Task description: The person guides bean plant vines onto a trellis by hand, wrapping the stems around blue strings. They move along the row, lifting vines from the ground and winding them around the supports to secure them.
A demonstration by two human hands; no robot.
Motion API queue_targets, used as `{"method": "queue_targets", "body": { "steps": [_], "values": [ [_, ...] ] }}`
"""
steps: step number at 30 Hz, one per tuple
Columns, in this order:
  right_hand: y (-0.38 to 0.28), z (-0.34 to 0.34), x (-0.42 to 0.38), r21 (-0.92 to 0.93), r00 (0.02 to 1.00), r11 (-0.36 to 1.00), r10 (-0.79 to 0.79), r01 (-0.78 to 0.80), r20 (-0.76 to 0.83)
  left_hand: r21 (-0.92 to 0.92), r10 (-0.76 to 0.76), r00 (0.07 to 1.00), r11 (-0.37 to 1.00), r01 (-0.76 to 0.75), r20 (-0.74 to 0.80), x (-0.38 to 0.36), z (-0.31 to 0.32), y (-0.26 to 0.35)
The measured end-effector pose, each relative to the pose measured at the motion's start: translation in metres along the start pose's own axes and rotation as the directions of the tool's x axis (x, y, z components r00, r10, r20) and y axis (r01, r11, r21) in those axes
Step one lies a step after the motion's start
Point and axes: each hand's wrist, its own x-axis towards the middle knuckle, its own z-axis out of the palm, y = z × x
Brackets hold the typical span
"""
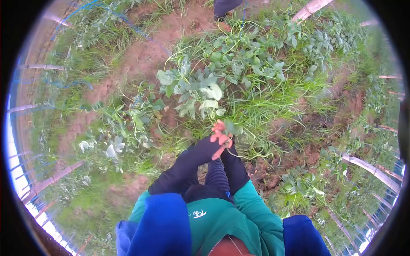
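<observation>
My hands are together low in the middle of the view, just in front of my knees. My left hand (219,135), coming out of a dark sleeve, has its fingers curled around a leafy stem (232,128). Close against it is my right hand (229,142), mostly covered by the left, so its fingers are hard to make out. Beyond the hands grows a broad-leaved vine plant (198,89), some of its leaves turned to their pale undersides. Long green grass (260,115) spreads to the right of the stem.
Bare reddish soil (149,55) runs between weedy rows. Bamboo poles (371,170) lean at both sides, and blue twine (136,30) crosses the upper left. Another person's dark-clothed leg (225,7) is at the top. More vines (299,181) grow at lower right.
</observation>
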Motion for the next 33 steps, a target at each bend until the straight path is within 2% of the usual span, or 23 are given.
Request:
{"method": "queue_targets", "body": {
  "steps": [1, 2, 3, 4, 5, 7, 9, 10, 11, 12, 13, 14, 16, 17, 19, 21, 23, 25, 27, 28, 29, 31, 33],
  "values": [
    [0.002, -0.001, -0.001, 0.003, 1.000, 1.000, 0.004, -0.003, -0.010, 0.200, 0.251, 0.966, 0.952, -0.233, -0.067, 0.005, -0.003, -0.002],
    [0.003, -0.005, -0.007, -0.007, 0.995, 0.998, -0.055, 0.055, -0.087, -0.096, 0.109, 0.993, 0.989, -0.113, -0.045, 0.016, -0.029, 0.014],
    [0.003, -0.010, -0.014, -0.026, 0.980, 0.993, -0.119, 0.117, -0.159, -0.260, -0.030, 0.964, 0.965, -0.041, -0.263, 0.024, -0.038, -0.032],
    [0.005, -0.016, -0.024, 0.002, 0.937, 1.000, -0.025, 0.027, -0.348, -0.518, -0.130, 0.876, 0.842, -0.150, -0.465, 0.031, -0.057, -0.061],
    [0.002, -0.018, -0.037, 0.036, 0.879, 0.998, 0.065, -0.055, -0.473, -0.532, -0.301, 0.761, 0.844, -0.068, -0.575, 0.041, -0.079, -0.093],
    [-0.009, -0.022, -0.064, 0.166, 0.760, 0.970, 0.241, -0.175, -0.604, -0.780, -0.623, 0.475, 0.547, -0.302, -0.621, 0.066, -0.099, -0.145],
    [-0.010, -0.024, -0.078, 0.249, 0.717, 0.948, 0.313, -0.198, -0.622, -0.379, -0.193, 0.801, 0.924, -0.044, -0.566, 0.094, -0.110, -0.264],
    [-0.007, -0.025, -0.085, 0.356, 0.651, 0.912, 0.399, -0.205, -0.646, -0.099, 0.042, 0.877, 0.990, -0.102, -0.478, 0.108, -0.116, -0.320],
    [-0.005, -0.025, -0.089, 0.459, 0.582, 0.865, 0.483, -0.202, -0.655, -0.108, 0.039, 0.878, 0.989, -0.102, -0.478, 0.115, -0.114, -0.294],
    [-0.001, -0.026, -0.093, 0.452, 0.578, 0.867, 0.482, -0.208, -0.658, -0.606, -0.358, 0.838, 0.795, 0.042, -0.412, 0.126, -0.112, -0.233],
    [0.006, -0.030, -0.098, 0.504, 0.559, 0.847, 0.503, -0.168, -0.659, -0.928, -0.653, 0.743, 0.352, 0.121, -0.151, 0.134, -0.105, -0.196],
    [0.011, -0.033, -0.102, 0.555, 0.539, 0.823, 0.525, -0.124, -0.658, -0.932, -0.658, 0.739, 0.343, 0.121, -0.146, 0.140, -0.094, -0.200],
    [0.013, -0.037, -0.101, 0.553, 0.558, 0.828, 0.501, -0.089, -0.661, -0.832, -0.378, 0.893, 0.554, 0.008, -0.244, 0.156, -0.076, -0.221],
    [0.013, -0.038, -0.100, 0.553, 0.581, 0.832, 0.472, -0.046, -0.663, -0.832, -0.378, 0.894, 0.555, 0.010, -0.242, 0.160, -0.065, -0.232],
    [0.006, -0.036, -0.090, 0.529, 0.577, 0.849, 0.439, -0.013, -0.689, -0.723, 0.066, 0.932, 0.612, -0.320, -0.357, 0.158, -0.044, -0.246],
    [-0.003, -0.035, -0.076, 0.182, 0.719, 0.980, 0.184, -0.081, -0.671, -0.532, -0.016, 0.967, 0.837, -0.127, -0.256, 0.094, -0.054, -0.143],
    [-0.025, -0.028, -0.046, 0.341, 0.704, 0.940, 0.245, -0.004, -0.667, -0.557, -0.065, 0.964, 0.825, -0.095, -0.260, 0.074, -0.046, -0.138],
    [-0.037, -0.026, -0.023, 0.301, 0.887, 0.953, 0.103, 0.041, -0.450, -0.583, -0.113, 0.957, 0.810, -0.066, -0.267, 0.057, -0.041, -0.139],
    [-0.039, -0.032, 0.004, 0.269, 0.927, 0.959, 0.181, -0.091, -0.328, -0.759, -0.362, 0.913, 0.643, 0.100, -0.186, 0.043, -0.034, -0.146],
    [-0.046, -0.020, 0.020, 0.193, 0.913, 0.966, 0.232, -0.175, -0.335, -0.631, -0.305, 0.933, 0.766, 0.122, -0.190, 0.037, -0.027, -0.138],
    [-0.052, -0.005, 0.037, 0.115, 0.895, 0.959, 0.282, -0.258, -0.346, -0.631, -0.304, 0.933, 0.767, 0.118, -0.195, 0.032, -0.017, -0.133],
    [-0.033, 0.003, 0.067, 0.057, 0.900, 0.927, 0.373, -0.370, -0.226, -0.281, -0.122, 0.988, 0.955, 0.091, -0.096, 0.021, 0.001, -0.128],
    [-0.020, 0.016, 0.077, -0.062, 0.864, 0.875, 0.460, -0.480, -0.205, -0.146, -0.110, 0.993, 0.984, 0.102, -0.044, 0.009, 0.012, -0.138]
  ]
}}
